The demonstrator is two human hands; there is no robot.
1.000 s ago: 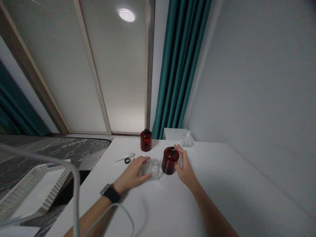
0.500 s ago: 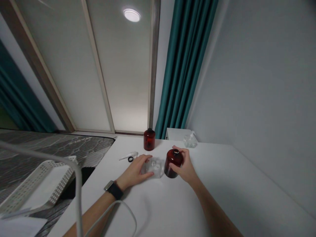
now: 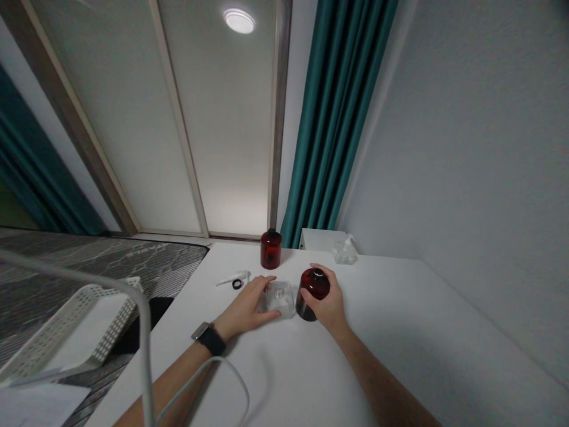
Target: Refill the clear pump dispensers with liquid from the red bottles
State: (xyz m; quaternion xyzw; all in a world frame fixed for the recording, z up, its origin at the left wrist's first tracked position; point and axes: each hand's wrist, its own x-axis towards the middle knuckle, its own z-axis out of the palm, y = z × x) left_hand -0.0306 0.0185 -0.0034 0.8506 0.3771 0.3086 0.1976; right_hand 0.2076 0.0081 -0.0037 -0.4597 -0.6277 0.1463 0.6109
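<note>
Two hands at work on a white tabletop [image 3: 288,379], as I view them remotely. The right hand [image 3: 318,292] is clamped around the dark red bottle [image 3: 316,283], thumb on the near side and fingers wrapped behind. The left hand [image 3: 269,298] holds a clear container [image 3: 283,296] by its left part, fingertips at the far side, thumb at the near side. For good handling here, I would grip the bottle low and evenly, raise and turn it slowly, and let the left hand steady the container without squeezing. Relative to the hands, the bottle sits inside the right hand's curve; the container lies between left palm and bottle, just beside the latter. From my view I cannot fairly tell whether the bottle's neck is open. A second red bottle [image 3: 271,252] stands beyond; a white pump [image 3: 235,277] and black ring [image 3: 237,284] lie beyond the left hand.
</note>
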